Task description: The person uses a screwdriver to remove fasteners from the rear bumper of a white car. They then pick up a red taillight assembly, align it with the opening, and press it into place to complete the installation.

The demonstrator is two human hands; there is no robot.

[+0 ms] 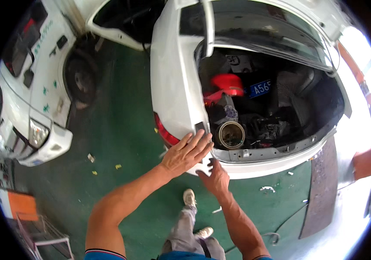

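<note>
The rear corner of a white car (170, 78) with a raised boot lid lies before me. My left hand (186, 152) rests flat on that corner beside the red tail light (164, 131), fingers stretched out. A small dark flat piece (200, 126) shows at its fingertips; what it is, I cannot make out. Lower and to the right, my right hand (216, 177) is at the bumper edge (254, 168), thumb and forefinger apart, nothing visible between them. Inside the boot, close to the hands, stands an open round tin (231, 135).
In the boot are a red object (228, 84) and a blue number plate (260, 89). At left stands a white vehicle (49, 102). Bits of litter (91, 157) and a hose (276, 236) lie on the green floor (125, 169). A brown board (322, 195) is at right.
</note>
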